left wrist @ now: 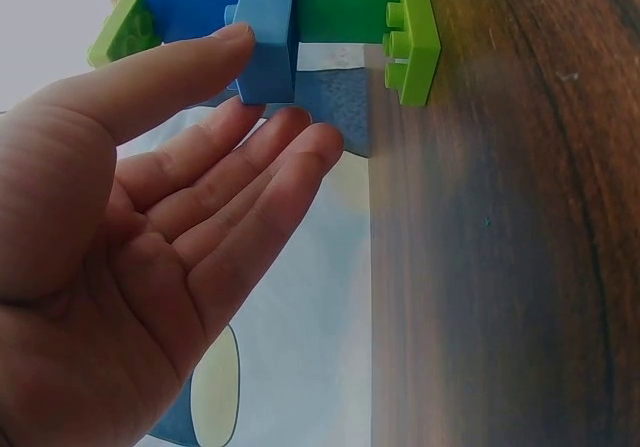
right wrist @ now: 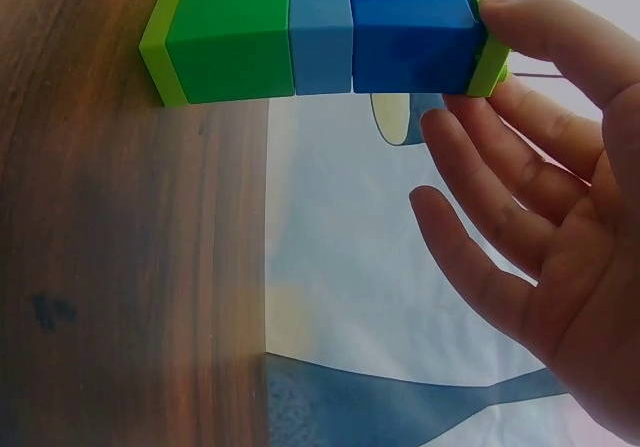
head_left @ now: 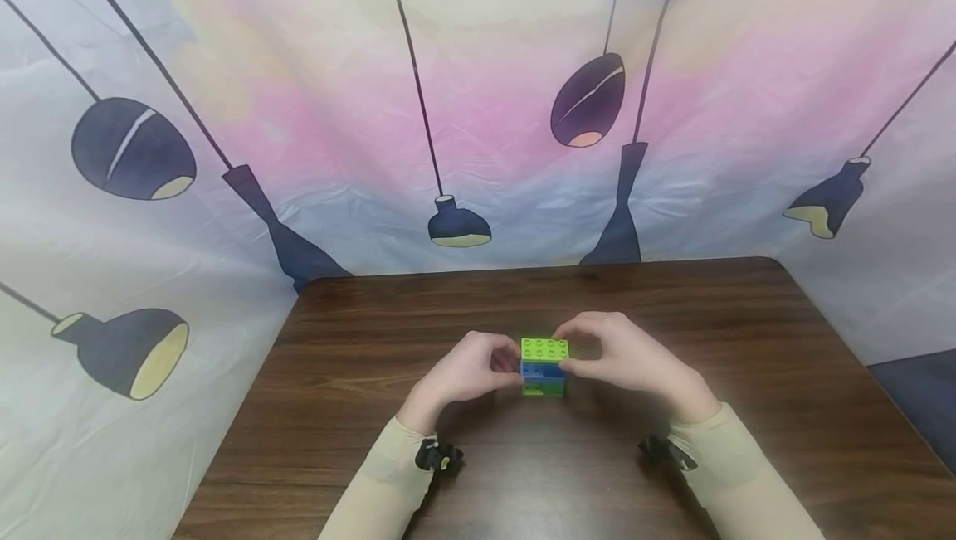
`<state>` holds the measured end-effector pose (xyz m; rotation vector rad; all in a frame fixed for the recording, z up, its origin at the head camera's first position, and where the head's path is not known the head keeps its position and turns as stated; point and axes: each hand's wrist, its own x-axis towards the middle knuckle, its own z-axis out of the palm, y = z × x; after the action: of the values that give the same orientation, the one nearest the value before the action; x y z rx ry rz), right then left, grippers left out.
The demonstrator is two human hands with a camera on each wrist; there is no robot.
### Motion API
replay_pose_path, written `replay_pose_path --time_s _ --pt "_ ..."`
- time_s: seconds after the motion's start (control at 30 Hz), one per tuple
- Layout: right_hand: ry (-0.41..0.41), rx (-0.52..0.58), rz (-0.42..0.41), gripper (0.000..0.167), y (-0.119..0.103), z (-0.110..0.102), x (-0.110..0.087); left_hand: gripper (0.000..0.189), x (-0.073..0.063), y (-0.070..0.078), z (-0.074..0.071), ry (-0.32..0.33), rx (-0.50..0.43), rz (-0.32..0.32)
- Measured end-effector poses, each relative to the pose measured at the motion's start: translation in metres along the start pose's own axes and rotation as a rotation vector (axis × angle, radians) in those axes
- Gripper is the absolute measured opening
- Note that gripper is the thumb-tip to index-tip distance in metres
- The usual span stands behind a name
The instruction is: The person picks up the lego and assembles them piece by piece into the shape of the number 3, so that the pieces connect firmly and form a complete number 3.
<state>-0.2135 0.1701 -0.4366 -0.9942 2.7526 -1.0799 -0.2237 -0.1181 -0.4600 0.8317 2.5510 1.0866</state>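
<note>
A stack of toy building bricks (head_left: pixel 543 367) stands on the wooden table between both hands. Its lowest layer is a lime plate (right wrist: pixel 165 57), followed upward by a green brick (right wrist: pixel 230 45), a light blue plate (left wrist: pixel 267 37) and a dark blue brick (right wrist: pixel 413 39). On top lies a second lime plate (head_left: pixel 544 348), its studs facing up. My left hand (head_left: pixel 466 366) pinches the light blue plate between thumb and fingertips. From the other side, my right hand (head_left: pixel 631 355) grips the top lime plate, thumb in front and fingers behind.
The dark wood table (head_left: pixel 358 374) ends at a back edge in front of a hanging cloth (head_left: pixel 336 150) printed with lamps. Wrist cameras sit on both sleeves, the left one (head_left: pixel 439 455) close above the tabletop.
</note>
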Motion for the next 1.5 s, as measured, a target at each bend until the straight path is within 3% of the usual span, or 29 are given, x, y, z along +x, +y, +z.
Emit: replay_pose_path --time_s 1.03,1.5 --pt "0.027 0.008 0.055 0.032 -0.004 0.002 -0.002 0.027 0.001 -0.002 0.002 0.001 0.017 0.002" --pt "0.023 -0.078 0.119 0.034 -0.021 0.002 -0.002 0.026 0.000 0.000 0.002 0.001 0.034 0.003"
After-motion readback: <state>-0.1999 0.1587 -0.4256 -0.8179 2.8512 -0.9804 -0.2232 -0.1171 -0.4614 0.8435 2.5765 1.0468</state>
